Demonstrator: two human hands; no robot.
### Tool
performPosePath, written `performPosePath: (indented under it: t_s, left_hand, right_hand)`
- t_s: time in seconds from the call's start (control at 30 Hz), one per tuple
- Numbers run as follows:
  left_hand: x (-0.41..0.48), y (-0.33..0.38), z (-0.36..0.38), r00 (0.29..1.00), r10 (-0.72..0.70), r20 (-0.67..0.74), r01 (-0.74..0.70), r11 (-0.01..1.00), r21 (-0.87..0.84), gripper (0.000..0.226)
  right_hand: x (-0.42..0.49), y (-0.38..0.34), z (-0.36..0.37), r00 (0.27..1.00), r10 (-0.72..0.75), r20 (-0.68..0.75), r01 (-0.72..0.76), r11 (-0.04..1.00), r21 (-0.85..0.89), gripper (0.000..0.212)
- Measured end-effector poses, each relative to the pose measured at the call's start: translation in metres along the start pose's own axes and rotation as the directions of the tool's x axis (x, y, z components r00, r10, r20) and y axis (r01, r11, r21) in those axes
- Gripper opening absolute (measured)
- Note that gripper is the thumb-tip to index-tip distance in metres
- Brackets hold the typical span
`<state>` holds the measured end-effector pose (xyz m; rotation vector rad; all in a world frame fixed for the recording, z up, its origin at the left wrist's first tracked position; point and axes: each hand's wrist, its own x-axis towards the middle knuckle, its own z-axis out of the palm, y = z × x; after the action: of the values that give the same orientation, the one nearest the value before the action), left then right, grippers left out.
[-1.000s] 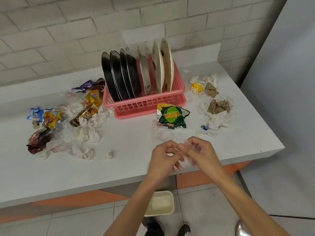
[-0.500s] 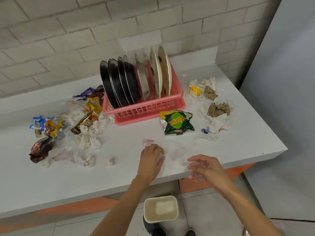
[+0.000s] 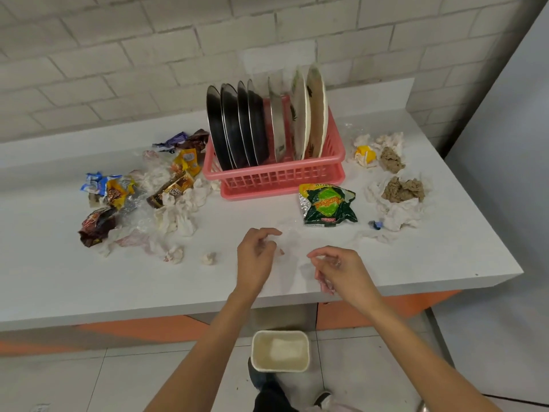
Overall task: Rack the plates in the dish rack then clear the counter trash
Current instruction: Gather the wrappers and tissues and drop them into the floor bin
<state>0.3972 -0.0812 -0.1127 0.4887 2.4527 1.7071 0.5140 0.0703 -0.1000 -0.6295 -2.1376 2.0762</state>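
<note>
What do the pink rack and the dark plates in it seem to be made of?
Pink slotted dish rack: likely moulded plastic, matte, uniform colour, grid walls. Dark round plates: probably steel, with bright rims and a mirror-like sheen.

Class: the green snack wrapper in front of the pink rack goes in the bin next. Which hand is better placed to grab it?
Probably the right hand: the green snack wrapper lies on its side.

Head view looks down, close above counter [image 3: 89, 281].
</note>
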Motion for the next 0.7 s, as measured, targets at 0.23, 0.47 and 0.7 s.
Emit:
performPosePath:
  t_s: [0.23, 0.47, 0.7]
  left_hand:
    - [-0.009, 0.015, -0.009, 0.982, -0.187, 0.031, 0.189, 0.949, -0.252, 0.026]
    - [-0.027, 0.02, -0.018, 0.971, -0.235, 0.053, 0.241, 0.941, -0.237, 0.02]
    - [-0.047, 0.015, -0.041, 0.959, -0.271, 0.08, 0.281, 0.947, -0.155, 0.032]
  right_hand:
    - [-0.002, -0.018, 0.029, 0.981, -0.139, 0.135, 0.16, 0.974, -0.158, 0.05]
    - [-0.023, -0.003, 0.049, 0.971, -0.063, 0.231, 0.086, 0.992, -0.093, 0.036]
    - [-0.038, 0.002, 0.051, 0.991, 0.019, 0.135, -0.023, 0.999, 0.028, 0.007]
